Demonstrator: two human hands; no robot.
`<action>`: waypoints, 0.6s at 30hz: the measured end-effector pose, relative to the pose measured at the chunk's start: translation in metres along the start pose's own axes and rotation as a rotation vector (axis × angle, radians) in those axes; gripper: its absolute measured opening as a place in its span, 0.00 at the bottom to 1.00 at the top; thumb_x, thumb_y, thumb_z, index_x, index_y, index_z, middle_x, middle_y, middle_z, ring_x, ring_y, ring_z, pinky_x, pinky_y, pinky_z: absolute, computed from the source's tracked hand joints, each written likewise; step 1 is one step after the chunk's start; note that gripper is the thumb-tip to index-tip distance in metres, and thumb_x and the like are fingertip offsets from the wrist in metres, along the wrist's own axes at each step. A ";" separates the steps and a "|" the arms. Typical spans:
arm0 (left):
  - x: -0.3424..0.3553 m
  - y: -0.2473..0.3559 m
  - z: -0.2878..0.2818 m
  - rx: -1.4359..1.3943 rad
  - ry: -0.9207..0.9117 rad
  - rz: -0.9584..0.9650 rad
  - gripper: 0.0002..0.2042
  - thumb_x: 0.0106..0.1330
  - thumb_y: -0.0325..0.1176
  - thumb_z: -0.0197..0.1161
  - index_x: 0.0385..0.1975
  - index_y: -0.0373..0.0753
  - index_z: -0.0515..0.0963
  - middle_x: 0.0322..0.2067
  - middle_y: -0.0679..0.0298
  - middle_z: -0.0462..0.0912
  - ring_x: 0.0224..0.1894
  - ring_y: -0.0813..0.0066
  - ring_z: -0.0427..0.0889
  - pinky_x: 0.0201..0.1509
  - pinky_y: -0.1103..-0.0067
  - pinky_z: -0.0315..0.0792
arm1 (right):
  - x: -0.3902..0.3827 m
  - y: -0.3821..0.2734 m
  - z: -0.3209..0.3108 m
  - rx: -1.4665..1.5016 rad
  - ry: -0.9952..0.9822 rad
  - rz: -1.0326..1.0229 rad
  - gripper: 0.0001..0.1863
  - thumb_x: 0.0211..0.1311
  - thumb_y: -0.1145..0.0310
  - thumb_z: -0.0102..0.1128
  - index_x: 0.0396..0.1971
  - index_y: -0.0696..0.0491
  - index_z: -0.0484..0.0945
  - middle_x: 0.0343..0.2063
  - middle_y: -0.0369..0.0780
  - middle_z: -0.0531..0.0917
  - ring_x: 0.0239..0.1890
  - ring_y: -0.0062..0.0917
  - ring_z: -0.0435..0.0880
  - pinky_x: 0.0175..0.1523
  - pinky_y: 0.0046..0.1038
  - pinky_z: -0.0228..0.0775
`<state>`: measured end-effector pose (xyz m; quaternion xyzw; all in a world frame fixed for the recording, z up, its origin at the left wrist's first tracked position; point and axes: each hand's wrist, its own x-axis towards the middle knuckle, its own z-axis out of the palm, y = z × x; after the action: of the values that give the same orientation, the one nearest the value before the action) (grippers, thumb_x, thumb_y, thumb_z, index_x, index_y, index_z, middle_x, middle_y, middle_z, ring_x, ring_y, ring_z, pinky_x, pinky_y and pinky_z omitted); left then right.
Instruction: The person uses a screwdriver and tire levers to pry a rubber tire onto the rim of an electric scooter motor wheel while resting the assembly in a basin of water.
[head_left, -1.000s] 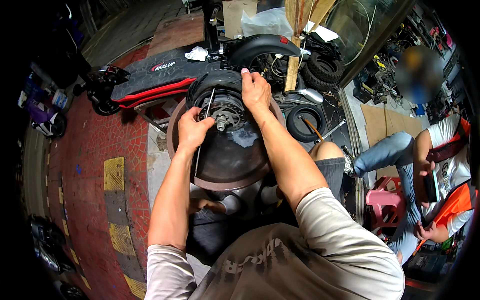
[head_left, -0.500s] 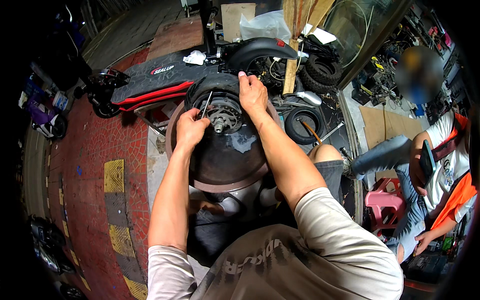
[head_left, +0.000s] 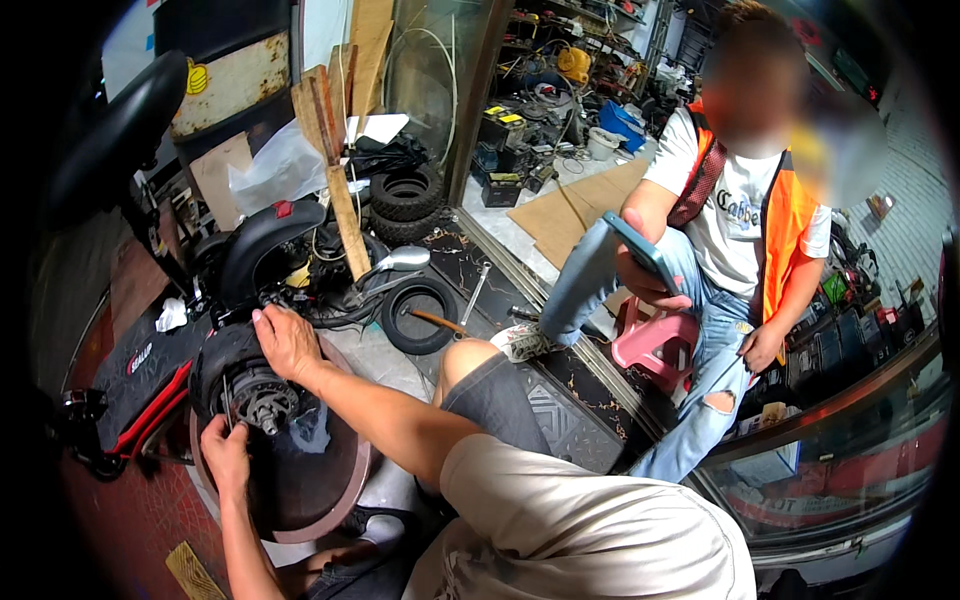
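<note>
A scooter wheel with a black tyre and a metal brake disc lies on a round, dark drum-like stand in front of me. My left hand is closed round the near end of a slim metal tyre lever, which stands up along the wheel's left side by the rim. Its tip against the tyre is hard to make out. On the far right of the tyre rests my right hand, its fingers extended and no tool visible in it.
Behind the wheel is an electric scooter with a black, red-edged deck and a black fender. A loose tyre, a spanner and stacked tyres lie beyond. At right, a person in an orange vest sits on a pink stool, holding a phone.
The view has swung right, bringing the seated person fully into sight. Both hands stay at the wheel; the left still grips the tyre lever, the right still rests on the tyre.
</note>
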<state>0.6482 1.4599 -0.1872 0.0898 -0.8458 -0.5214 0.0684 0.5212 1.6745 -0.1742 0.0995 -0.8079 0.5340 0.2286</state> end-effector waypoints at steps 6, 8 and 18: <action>0.005 -0.005 0.001 -0.041 -0.001 0.139 0.07 0.68 0.28 0.63 0.28 0.33 0.78 0.22 0.71 0.74 0.27 0.83 0.71 0.31 0.78 0.65 | 0.012 -0.004 -0.023 -0.174 -0.139 -0.169 0.21 0.81 0.54 0.50 0.34 0.56 0.81 0.36 0.53 0.86 0.42 0.54 0.84 0.50 0.52 0.76; 0.005 -0.003 -0.001 0.063 0.009 0.146 0.07 0.69 0.28 0.63 0.30 0.32 0.79 0.23 0.70 0.75 0.27 0.82 0.70 0.31 0.77 0.65 | 0.029 -0.006 -0.040 -0.264 -0.391 -0.136 0.23 0.80 0.51 0.52 0.37 0.56 0.84 0.38 0.53 0.88 0.45 0.53 0.86 0.52 0.50 0.78; -0.001 0.004 -0.005 0.028 0.011 0.032 0.13 0.74 0.37 0.70 0.30 0.36 0.80 0.24 0.75 0.74 0.28 0.87 0.67 0.30 0.81 0.61 | 0.075 -0.014 -0.139 0.272 -1.060 0.131 0.26 0.70 0.44 0.70 0.42 0.56 0.90 0.37 0.40 0.92 0.38 0.25 0.91 0.43 0.28 0.81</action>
<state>0.6499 1.4575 -0.1809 0.0800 -0.8540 -0.5078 0.0803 0.4982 1.8011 -0.0821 0.3331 -0.7406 0.5234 -0.2581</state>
